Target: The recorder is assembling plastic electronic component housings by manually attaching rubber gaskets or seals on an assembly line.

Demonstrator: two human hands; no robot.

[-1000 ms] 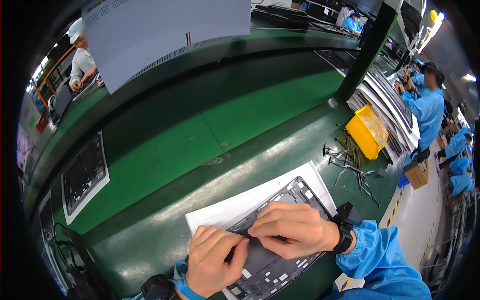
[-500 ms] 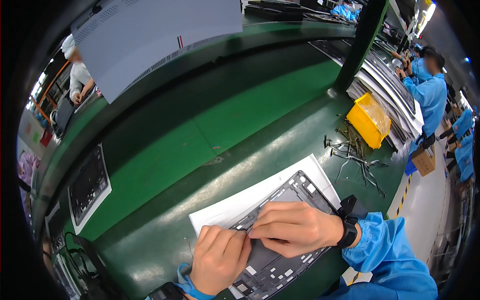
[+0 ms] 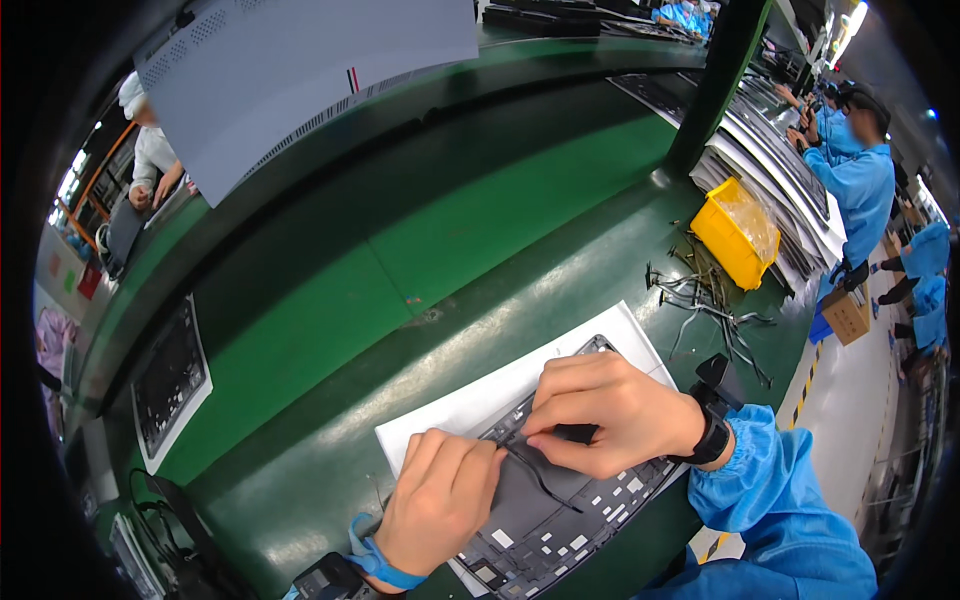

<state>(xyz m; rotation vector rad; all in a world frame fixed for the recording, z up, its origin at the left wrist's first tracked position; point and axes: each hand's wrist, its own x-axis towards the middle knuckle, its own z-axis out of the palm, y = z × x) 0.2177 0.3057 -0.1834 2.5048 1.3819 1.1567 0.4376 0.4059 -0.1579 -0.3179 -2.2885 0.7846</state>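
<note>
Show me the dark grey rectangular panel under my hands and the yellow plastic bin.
Dark grey rectangular panel (image 3: 520,497): head view, bare inner surface.
Yellow plastic bin (image 3: 724,240): head view, outer wall.

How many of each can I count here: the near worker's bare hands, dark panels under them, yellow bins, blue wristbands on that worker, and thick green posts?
Hands: 2 (left hand, right hand)
Dark panel under them: 1
Yellow bin: 1
Blue wristband: 1
Green post: 1
Total: 6

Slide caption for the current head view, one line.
Left hand and right hand over a dark panel on white paper, a thin black strip close by.
</note>
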